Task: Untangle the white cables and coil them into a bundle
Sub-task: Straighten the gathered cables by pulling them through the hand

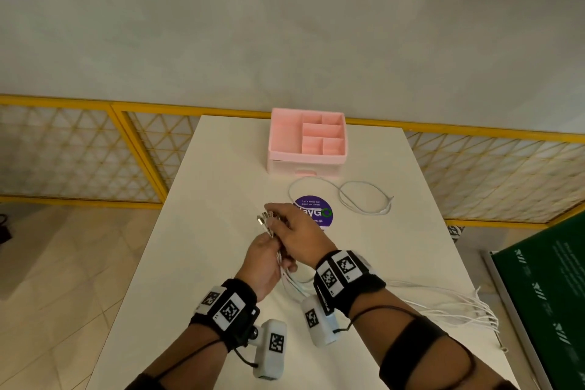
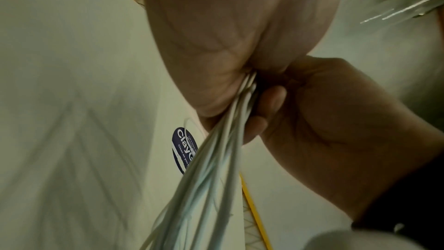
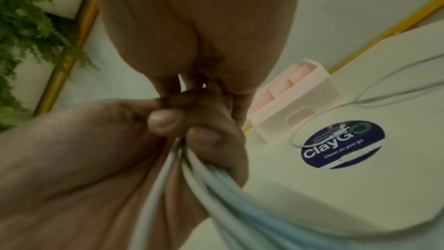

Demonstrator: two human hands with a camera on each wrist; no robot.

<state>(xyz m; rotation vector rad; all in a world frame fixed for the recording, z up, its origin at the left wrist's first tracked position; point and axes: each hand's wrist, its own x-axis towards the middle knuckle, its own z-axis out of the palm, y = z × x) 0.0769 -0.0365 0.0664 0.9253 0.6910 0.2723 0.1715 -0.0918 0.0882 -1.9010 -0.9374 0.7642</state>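
Note:
Several white cables [image 1: 449, 304] run from the table's right edge up into both hands over the middle of the table. My left hand [image 1: 264, 258] grips the gathered strands [image 2: 216, 161] from below, fingers curled round them [image 3: 192, 168]. My right hand [image 1: 291, 231] sits just above, fingers closed round the same bunch near its metal plug ends [image 1: 262, 220], which stick out to the left. One more white cable [image 1: 357, 196] lies loose in a loop on the table, beyond the hands.
A pink compartment organiser [image 1: 307, 139] stands at the table's [image 1: 205, 199] far edge. A round blue sticker [image 1: 316, 212] lies just past the hands. Yellow lattice railing [image 1: 95, 149] runs behind the table; a green board [image 1: 550, 291] stands at the right.

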